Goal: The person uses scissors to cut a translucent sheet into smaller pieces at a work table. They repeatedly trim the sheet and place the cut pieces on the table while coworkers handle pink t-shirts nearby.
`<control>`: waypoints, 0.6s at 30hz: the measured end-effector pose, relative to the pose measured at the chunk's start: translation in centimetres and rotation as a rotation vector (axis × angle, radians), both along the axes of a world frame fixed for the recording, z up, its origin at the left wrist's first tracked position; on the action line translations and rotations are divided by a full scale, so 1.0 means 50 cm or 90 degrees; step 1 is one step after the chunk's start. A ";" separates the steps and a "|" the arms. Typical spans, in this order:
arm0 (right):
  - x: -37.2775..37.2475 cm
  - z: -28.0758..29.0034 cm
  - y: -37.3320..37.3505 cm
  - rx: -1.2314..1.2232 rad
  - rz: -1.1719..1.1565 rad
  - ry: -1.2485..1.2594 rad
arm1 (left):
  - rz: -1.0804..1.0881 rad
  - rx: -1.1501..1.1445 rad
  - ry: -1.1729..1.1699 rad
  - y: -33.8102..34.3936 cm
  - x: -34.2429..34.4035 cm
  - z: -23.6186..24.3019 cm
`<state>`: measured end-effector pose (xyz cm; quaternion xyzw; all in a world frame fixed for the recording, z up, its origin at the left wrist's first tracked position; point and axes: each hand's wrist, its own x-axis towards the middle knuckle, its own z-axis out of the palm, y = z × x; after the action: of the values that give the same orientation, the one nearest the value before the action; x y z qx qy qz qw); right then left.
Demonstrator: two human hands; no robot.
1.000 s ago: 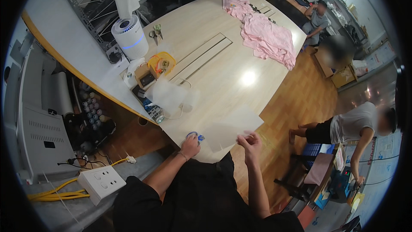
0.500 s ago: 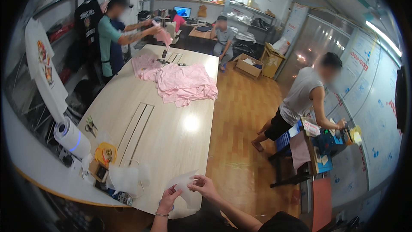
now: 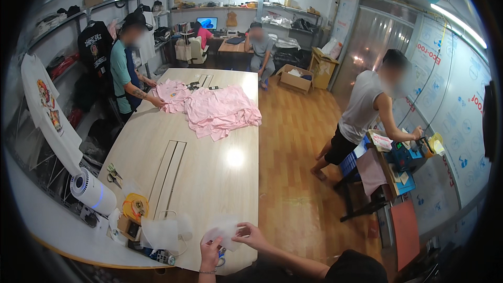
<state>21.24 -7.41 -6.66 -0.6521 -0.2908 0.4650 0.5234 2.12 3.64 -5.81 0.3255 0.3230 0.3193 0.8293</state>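
Note:
Over the table's near edge, my left hand (image 3: 210, 253) pinches a thin, whitish translucent sheet (image 3: 224, 232) between thumb and fingers. My right hand (image 3: 252, 235) has closed its fingertips on the sheet's right edge. Just beside my left hand shows a blue loop (image 3: 221, 258), like a scissors handle; whether it is held or lies on the table I cannot tell. To the left, other pale translucent sheets (image 3: 159, 234) lean by a small box of odds and ends. Farther up the pale wooden table (image 3: 209, 178) lies a heap of pink shirts (image 3: 222, 111).
Scissors (image 3: 113, 174), a yellow-orange round packet (image 3: 135, 206) and a white cylindrical appliance (image 3: 93, 191) stand along the left. One person handles a pink garment (image 3: 172, 95) at the far left. Another works at a small bench (image 3: 390, 170) on the right; others sit at the back.
The person at the far left has lowered a raised pink garment onto the table. The sheet in my hands has turned and looks flatter. My view has shifted slightly.

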 end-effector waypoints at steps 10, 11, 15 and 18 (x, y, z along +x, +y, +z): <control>0.002 0.054 0.011 -0.089 -0.080 0.475 | 0.002 -0.080 -0.112 0.010 0.004 0.059; 0.002 0.058 0.013 -0.032 -0.048 0.472 | -0.010 -0.070 -0.115 0.013 0.016 0.058; -0.004 0.096 0.010 0.046 -0.048 0.242 | -0.023 -0.021 -0.089 0.010 0.045 0.045; 0.002 0.066 -0.003 0.027 -0.083 0.142 | -0.038 0.010 -0.040 0.003 0.051 0.050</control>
<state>21.32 -7.55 -3.34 -0.6030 -0.1974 0.4932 0.5951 4.65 3.76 -3.30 0.3315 0.2847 0.3071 0.8455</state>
